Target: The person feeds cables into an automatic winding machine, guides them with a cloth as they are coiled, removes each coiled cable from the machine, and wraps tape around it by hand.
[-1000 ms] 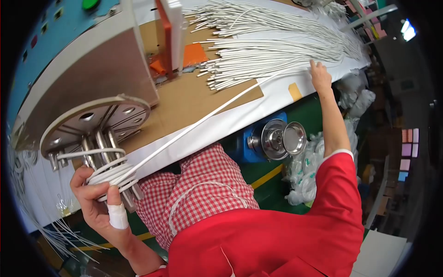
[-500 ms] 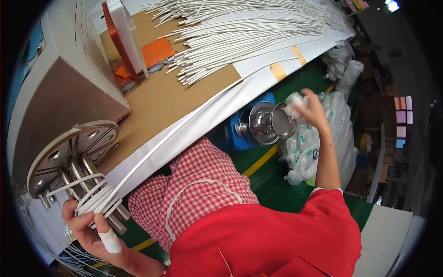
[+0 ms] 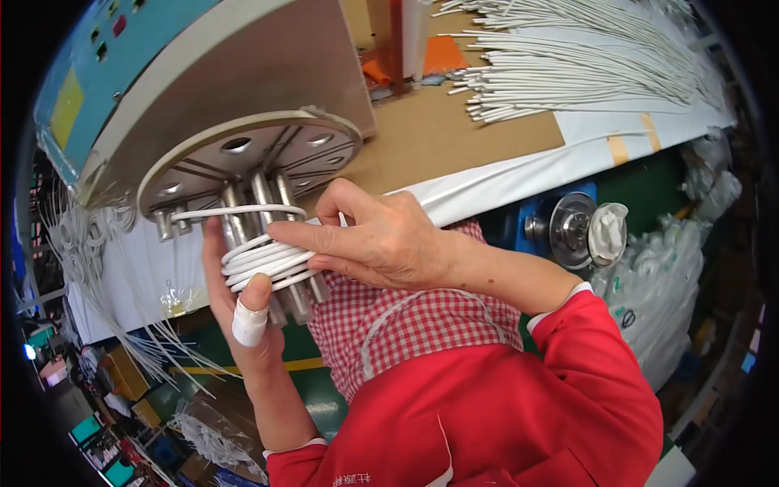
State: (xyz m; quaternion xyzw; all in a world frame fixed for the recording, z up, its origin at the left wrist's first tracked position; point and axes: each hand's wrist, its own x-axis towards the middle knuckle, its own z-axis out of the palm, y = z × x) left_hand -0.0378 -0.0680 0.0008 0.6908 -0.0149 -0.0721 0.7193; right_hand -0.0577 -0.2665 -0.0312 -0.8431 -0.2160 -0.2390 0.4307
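A coil of white cable (image 3: 264, 261) is wound around the metal pins (image 3: 261, 193) of a round slotted disc (image 3: 324, 143). My left hand (image 3: 251, 325), its thumb wrapped in white tape, grips the coil from below, with the thumb in front and the fingers behind. From the right, my right hand (image 3: 389, 242) pinches at the coil's right side, index finger lying along the upper turns. One turn of cable loops separately around the pins, higher up near the disc.
The disc sits on a grey and blue machine (image 3: 268, 61). Many straight white cables (image 3: 568, 81) lie across the table's far side. A white cloth (image 3: 607, 234) rests on a metal dispenser (image 3: 572, 230) at right. Plastic bags (image 3: 657, 284) lie beyond; more cables (image 3: 105, 276) hang at left.
My right hand has left the white cloth at the dispenser and come to the coil. The cable's long free end no longer stretches along the table edge. The view has turned left.
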